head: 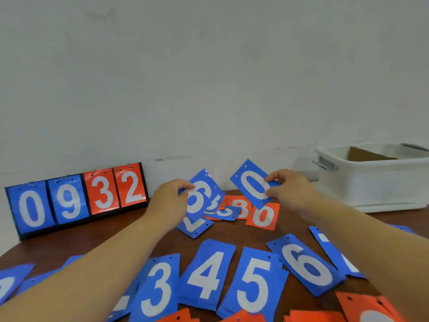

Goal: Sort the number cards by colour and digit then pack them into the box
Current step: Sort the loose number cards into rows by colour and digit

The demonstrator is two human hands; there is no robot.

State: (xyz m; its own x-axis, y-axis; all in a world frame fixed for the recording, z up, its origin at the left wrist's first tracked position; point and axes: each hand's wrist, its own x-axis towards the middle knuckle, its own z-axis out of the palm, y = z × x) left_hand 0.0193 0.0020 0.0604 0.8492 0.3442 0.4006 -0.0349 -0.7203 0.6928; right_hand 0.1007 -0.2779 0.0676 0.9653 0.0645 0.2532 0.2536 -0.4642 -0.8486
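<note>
My left hand (170, 201) holds a blue card with a 6 (199, 196), lifted over a loose heap of cards. My right hand (291, 190) pinches a blue 0 card (251, 183) in the air, tilted. Beneath them lie a blue 2 card (195, 226), an orange 8 card (241, 206) and an orange 0 card (263, 217). Nearer to me, blue cards lie in a row: 3 (156, 289), 4 (207, 273), 5 (254, 282), 6 (306, 264). The white box (371, 182) stands at the far right.
A flip scoreboard (74, 198) showing blue 0, 9 and orange 3, 2 stands at the back left against the wall. Orange cards (364, 307) pile at the near right edge. More blue cards (11, 280) lie at the near left. Brown cardboard (364, 155) sits inside the box.
</note>
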